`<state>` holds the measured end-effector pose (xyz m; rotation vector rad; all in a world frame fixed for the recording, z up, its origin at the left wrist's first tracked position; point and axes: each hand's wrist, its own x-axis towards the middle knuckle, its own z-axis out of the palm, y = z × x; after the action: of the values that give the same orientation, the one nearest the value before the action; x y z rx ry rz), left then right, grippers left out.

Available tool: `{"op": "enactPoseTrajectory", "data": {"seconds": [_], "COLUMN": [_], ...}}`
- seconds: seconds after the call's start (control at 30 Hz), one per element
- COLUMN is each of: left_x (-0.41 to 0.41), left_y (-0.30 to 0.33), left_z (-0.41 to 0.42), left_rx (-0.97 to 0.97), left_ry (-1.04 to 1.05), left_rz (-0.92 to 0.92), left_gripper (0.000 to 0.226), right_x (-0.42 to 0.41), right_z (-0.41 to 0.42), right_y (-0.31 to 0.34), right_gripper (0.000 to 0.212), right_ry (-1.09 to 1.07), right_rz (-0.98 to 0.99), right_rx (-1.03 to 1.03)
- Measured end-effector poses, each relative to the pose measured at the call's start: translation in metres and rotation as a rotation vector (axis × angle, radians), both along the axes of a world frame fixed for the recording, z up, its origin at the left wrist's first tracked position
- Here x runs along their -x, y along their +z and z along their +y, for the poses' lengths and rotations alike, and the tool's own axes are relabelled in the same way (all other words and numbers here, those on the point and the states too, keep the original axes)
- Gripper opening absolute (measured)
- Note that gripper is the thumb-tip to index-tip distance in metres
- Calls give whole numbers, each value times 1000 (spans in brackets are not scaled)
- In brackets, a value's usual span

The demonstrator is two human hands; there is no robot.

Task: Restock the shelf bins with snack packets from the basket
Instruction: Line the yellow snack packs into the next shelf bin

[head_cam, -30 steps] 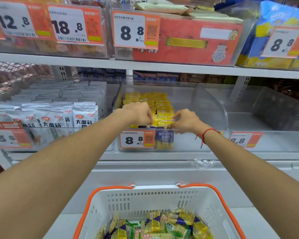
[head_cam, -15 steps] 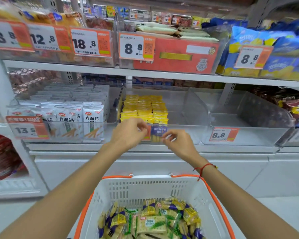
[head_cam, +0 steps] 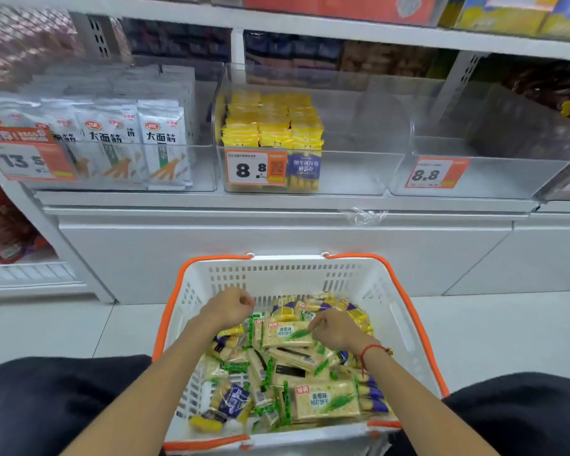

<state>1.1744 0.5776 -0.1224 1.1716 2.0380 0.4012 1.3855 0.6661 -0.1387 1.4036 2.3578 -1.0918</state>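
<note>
basket point(head_cam: 380, 291): white perforated plastic, orange rim | snack packets point(head_cam: 326, 403): glossy film | bins point(head_cam: 352, 172): clear smooth plastic | shelf point(head_cam: 277, 202): matt white

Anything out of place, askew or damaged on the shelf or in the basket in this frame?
One oddity: a crumpled scrap of clear plastic film hangs off the shelf's front edge, below the gap between the middle bin and the right bin. It looks like stray wrapping. The yellow packets stand in tidy rows; the basket looks intact.

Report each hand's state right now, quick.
Left hand: over the basket, fingers loosely curled, holding nothing.
Right hand: fingers curled down onto the green-and-cream cracker packet; whether it grips cannot be told.
</note>
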Motion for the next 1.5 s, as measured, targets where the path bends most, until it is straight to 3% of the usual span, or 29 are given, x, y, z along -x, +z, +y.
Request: {"op": "enactPoseTrajectory", "data": {"seconds": [0.13,0.3,0.37,0.43,0.5,0.73,0.9,1.17,1.27,1.37,1.5], "left_x": [-2,12,21,27,31,37,36,43,48,47,41], "left_y": [-54,-95,-106,-113,-117,-141,-142,-117,-96,-62,-4], "left_z": [-14,-20,-18,-13,-6,13,25,15,11,13,13], "left_rx": [122,146,120,111,86,240,296,137,66,-64,-48], "left_ry": [75,405,453,412,366,177,231,464,552,687,651], "left_rz": [-112,-177,-92,39,102,367,488,279,33,-308,-585], "left_gripper": [25,12,14,44,51,40,25,22,24,11,8], "right_x": [0,30,46,60,71,95,93,71,65,59,57], "right_z": [-8,-5,1,7,10,13,12,9,5,8,22], "right_y": [-32,-49,-59,-71,-82,-115,-114,-81,-59,-30,15], "right_gripper": [26,38,46,49,50,58,48,42,37,43,50], "right_ry": [36,110,134,148,144,112,-64,-144,-219,-319,-589], "right_rz": [-85,-39,-41,-45,-76,-273,-90,32,109,249,448], "right_rx": [-57,-111,-154,-210,-240,-182,-238,-253,-216,-117,256]}}
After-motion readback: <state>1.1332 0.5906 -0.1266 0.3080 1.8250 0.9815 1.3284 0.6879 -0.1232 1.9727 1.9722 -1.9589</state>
